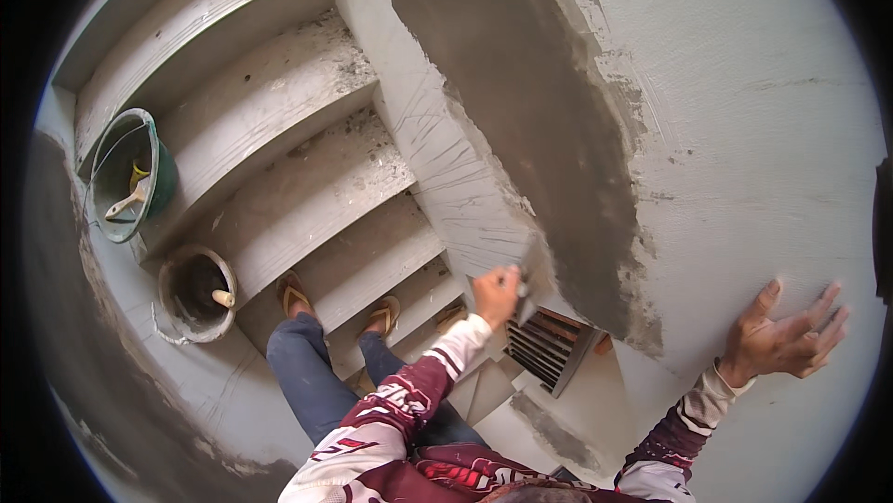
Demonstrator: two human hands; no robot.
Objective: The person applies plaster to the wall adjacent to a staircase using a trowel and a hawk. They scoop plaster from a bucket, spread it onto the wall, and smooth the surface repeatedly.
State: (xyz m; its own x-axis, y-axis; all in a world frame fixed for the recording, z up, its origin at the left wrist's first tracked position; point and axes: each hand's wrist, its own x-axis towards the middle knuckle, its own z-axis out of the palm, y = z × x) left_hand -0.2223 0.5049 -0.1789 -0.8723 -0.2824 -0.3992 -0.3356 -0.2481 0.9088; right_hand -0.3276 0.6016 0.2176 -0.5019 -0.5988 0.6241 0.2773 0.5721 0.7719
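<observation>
- the wall fills the right side: pale dry render with a broad dark band of wet plaster running down beside the corner edge.
- the concrete stairs climb on the left; the person stands on them in sandals, feet on 2 different steps.
- 2 buckets sit at the stair's left side: a green bucket with a tool handle inside, and a grey bucket below it, also with a handle poking out.
- a slatted vent grille lies low near the wall's foot.
- the right hand is spread flat, fingers apart, pressed on the dry wall as a brace.
- the left hand is closed round a small trowel, whose blade meets the lower end of the wet band at the corner.
- judged from this, the step in hand is smoothing the wet plaster along the corner edge; the next stroke calls for a steady blade held at a slight angle, drawn along the band's edge without gouging.
</observation>
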